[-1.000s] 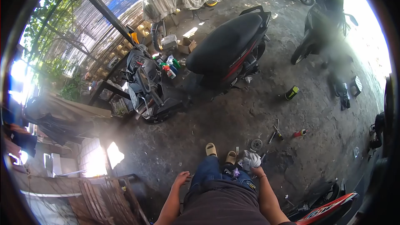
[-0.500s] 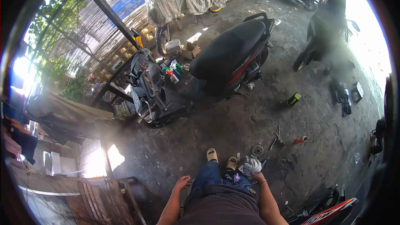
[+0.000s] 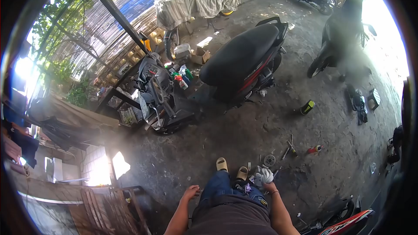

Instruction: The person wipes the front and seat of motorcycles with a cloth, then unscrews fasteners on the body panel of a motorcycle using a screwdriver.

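Only the camera view has tipped since the earlier frames: scooters, tools and hands all sit a bit lower in the picture, with no clear movement of their own. Crumpled whitish-grey cloth (image 3: 264, 175) is at the person's right hand (image 3: 271, 187), held low beside the right knee, above dark, stained concrete. Right fingers closed on its near edge; exact finger wrap hidden by the folds. Same hold as before, so this reads as a pause, with nothing newly picked up or put down. Left hand (image 3: 190, 192) is out beside the left thigh, fingers loosely curled and parted, nothing visible in them. Small purplish item (image 3: 247, 188) shows at the lap, too blurred to name. Just past the cloth lies a round grey metal disc (image 3: 269, 161); beside that, long thin metal hand tools (image 3: 286, 152), then a red bottle with yellowish top (image 3: 314, 149). Beige open-toed sandals (image 3: 221, 164) on both feet, left of the disc. Farther out, a black cylindrical container with lime-yellow patch (image 3: 307, 107), apart from the tools. Beyond, a black scooter with red side trim (image 3: 241, 56), its front end left, well out of reach of both hands.
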Action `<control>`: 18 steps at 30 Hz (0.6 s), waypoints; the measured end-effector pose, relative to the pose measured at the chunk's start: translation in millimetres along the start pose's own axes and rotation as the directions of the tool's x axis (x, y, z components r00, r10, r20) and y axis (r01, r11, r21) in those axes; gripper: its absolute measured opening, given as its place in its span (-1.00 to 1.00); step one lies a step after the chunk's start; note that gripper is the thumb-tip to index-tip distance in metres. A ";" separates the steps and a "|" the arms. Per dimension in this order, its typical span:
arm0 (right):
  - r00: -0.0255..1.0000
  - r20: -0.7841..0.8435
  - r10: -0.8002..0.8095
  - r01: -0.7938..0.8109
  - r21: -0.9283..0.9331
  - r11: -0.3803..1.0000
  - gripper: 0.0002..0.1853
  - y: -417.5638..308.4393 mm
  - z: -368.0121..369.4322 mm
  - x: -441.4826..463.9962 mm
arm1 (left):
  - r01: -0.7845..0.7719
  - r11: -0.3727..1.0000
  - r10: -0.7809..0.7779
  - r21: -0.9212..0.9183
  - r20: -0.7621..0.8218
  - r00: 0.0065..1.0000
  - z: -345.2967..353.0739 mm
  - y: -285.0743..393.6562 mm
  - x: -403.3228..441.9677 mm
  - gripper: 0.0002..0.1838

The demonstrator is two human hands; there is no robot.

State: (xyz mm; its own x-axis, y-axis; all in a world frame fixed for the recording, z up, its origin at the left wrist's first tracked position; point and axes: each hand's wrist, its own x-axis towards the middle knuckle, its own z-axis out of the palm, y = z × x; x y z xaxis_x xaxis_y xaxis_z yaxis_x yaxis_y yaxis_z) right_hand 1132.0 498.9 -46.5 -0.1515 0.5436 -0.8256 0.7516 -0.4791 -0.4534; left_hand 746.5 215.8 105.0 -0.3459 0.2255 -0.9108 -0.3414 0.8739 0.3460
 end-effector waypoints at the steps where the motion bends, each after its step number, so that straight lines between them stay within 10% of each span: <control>1: 1.000 0.003 0.002 -0.003 0.010 1.000 -0.48 -0.4 -0.2 0.0 | -0.002 1.000 0.002 -0.001 0.000 1.000 -0.3 -1.6 2.0 -0.53; 10: 0.934 -0.053 -0.355 0.350 -0.076 0.934 -0.46 -36.6 -12.5 -31.2 | -0.014 1.000 0.014 0.023 -0.011 1.000 0.0 1.2 2.7 -0.55; 16: 1.000 -0.013 -0.010 0.008 -0.122 0.993 -0.43 -38.4 -17.2 -28.0 | -0.014 1.000 0.014 0.015 0.007 1.000 -0.5 -0.9 7.9 -0.55; 18: 0.992 -0.018 -0.121 0.119 -0.108 0.987 -0.42 -36.2 -18.5 -25.5 | -0.008 1.000 0.008 0.013 0.007 1.000 -0.4 -0.6 11.1 -0.56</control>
State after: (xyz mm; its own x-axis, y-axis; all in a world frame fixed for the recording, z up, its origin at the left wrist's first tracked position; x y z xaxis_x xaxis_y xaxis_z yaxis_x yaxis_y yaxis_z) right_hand 1120.6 515.1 -2.8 -0.2303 0.6098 -0.7583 0.7930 -0.3340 -0.5095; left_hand 742.5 217.6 94.8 -0.3429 0.2354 -0.9094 -0.3268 0.8777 0.3504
